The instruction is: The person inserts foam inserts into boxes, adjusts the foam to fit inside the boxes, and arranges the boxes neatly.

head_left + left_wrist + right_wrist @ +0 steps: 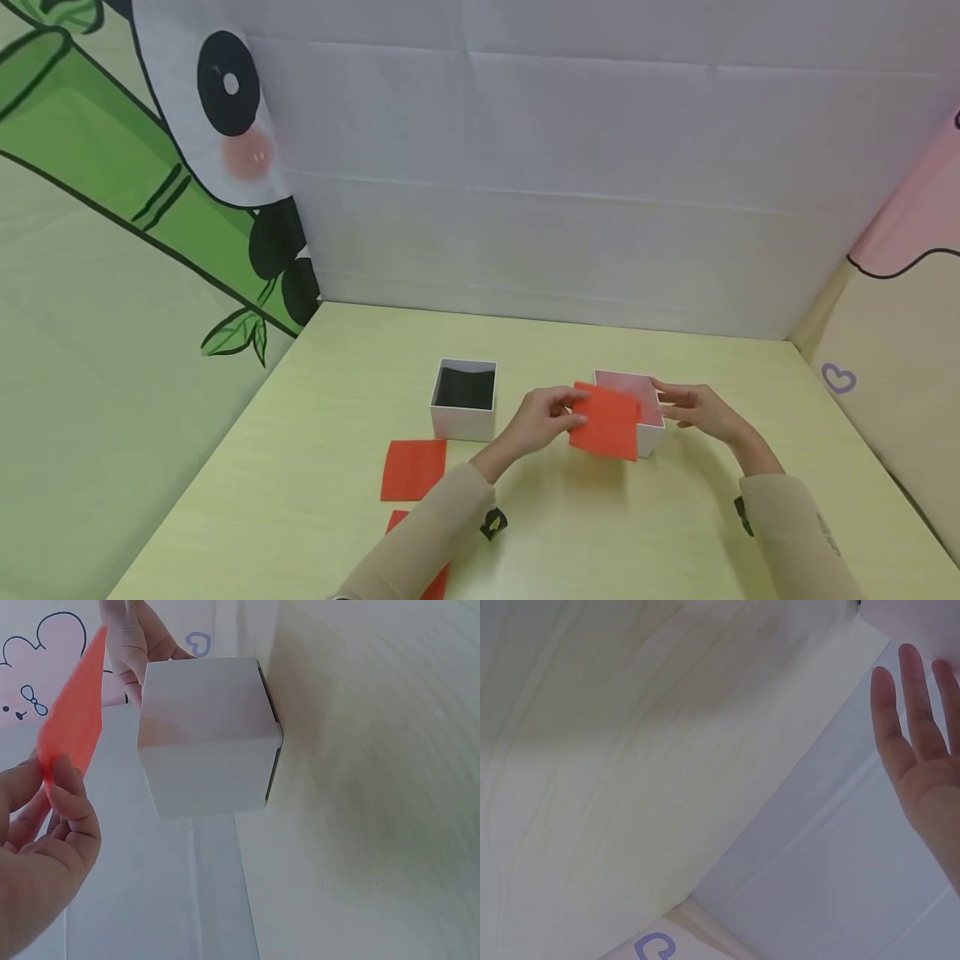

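Observation:
My left hand (546, 417) pinches a square red sheet (606, 423) by its left edge, thumb on the near face. The sheet hangs in front of the right white box (651, 438) and overlaps it in the head view. From the left wrist, the sheet (75, 712) appears nearly edge-on, beside the white box (210, 735). My right hand (697, 410) is at that box's right side, fingers extended, fingertips right at its rim. In the right wrist view the right hand (926, 757) shows straight, spread fingers close to the box wall.
Left of the hands stands another white box (463, 423) with a black piece (466, 389) inside. In front of it a red square (413, 471) lies on the yellowish table (285, 500); a second red piece (435, 586) is partly under the left sleeve. A white curtain (525, 183) closes the back.

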### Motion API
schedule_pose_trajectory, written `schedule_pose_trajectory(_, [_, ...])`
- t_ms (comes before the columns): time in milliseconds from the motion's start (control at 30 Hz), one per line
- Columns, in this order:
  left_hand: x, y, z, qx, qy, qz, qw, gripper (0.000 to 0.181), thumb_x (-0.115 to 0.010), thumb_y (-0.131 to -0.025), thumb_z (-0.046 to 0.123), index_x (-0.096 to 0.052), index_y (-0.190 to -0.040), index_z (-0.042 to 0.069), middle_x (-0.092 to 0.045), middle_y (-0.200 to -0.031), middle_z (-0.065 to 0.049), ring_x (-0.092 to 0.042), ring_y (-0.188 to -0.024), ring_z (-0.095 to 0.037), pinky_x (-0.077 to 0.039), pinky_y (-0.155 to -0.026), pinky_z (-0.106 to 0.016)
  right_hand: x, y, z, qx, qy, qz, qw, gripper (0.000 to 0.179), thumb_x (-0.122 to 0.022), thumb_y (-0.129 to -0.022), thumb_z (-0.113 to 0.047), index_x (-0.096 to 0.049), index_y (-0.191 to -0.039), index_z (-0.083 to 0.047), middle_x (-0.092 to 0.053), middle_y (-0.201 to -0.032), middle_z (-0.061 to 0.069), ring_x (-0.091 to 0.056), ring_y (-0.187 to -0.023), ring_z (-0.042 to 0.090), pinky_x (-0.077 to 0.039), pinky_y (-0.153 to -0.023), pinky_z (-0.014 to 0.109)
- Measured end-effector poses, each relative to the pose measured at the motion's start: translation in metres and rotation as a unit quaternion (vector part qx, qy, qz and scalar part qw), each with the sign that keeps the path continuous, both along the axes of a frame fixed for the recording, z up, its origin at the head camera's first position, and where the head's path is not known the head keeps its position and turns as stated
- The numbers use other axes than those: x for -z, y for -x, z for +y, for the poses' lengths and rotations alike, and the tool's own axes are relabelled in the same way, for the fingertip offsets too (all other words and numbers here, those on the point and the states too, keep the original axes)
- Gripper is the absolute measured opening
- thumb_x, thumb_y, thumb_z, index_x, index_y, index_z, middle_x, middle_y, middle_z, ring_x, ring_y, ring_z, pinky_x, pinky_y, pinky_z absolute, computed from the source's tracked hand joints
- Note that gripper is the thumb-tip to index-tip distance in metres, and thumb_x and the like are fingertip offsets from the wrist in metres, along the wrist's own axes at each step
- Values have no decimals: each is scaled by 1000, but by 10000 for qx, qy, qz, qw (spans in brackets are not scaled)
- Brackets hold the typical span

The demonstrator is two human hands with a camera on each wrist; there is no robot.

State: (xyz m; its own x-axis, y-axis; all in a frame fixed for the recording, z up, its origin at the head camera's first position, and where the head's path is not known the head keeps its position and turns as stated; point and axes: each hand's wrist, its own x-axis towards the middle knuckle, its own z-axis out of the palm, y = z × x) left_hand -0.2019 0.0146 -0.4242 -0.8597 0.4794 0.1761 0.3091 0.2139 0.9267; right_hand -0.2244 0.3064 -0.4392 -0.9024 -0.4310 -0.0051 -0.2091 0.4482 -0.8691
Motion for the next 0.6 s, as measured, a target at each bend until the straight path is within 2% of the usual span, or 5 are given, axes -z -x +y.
schedule_pose_trajectory(100, [1,4,4,-30,-54,-37,10000,31,-65,-81,6,-61,-111,1,-61,-85,-2,-53,-62,-8,-49,-61,-27,1,1,1,-43,43,16,10000,53,-56,-88,-9,-33,-131,9,-42,-122,34,-46,-107,45,-46,-73,47])
schedule_pose_trajectory(267, [2,12,13,-130,-143,-14,9998,31,-66,-80,6,-61,-110,2,-61,-84,-3,-53,-60,-12,-46,-58,-21,2,1,1,-33,38,-19,10000,54,-56,-88,-10,-31,-133,8,-41,-123,34,-43,-110,46,-46,-73,46])
schedule_pose_trajectory(400, [2,17,21,-202,-128,-16,9997,30,-65,-80,6,-60,-110,2,-60,-83,-4,-55,-61,-15,-47,-58,-23,2,1,1,-7,8,-78,10000,54,-55,-89,-11,-30,-133,7,-40,-125,33,-40,-112,46,-47,-72,45])
schedule_pose_trajectory(600, [0,25,30,-327,20,-29,9995,30,-65,-81,7,-60,-110,1,-60,-80,-2,-53,-58,-9,-46,-56,-21,2,0,1,-21,7,-116,9999,55,-56,-88,-12,-30,-134,6,-38,-126,33,-41,-112,45,-47,-71,45])
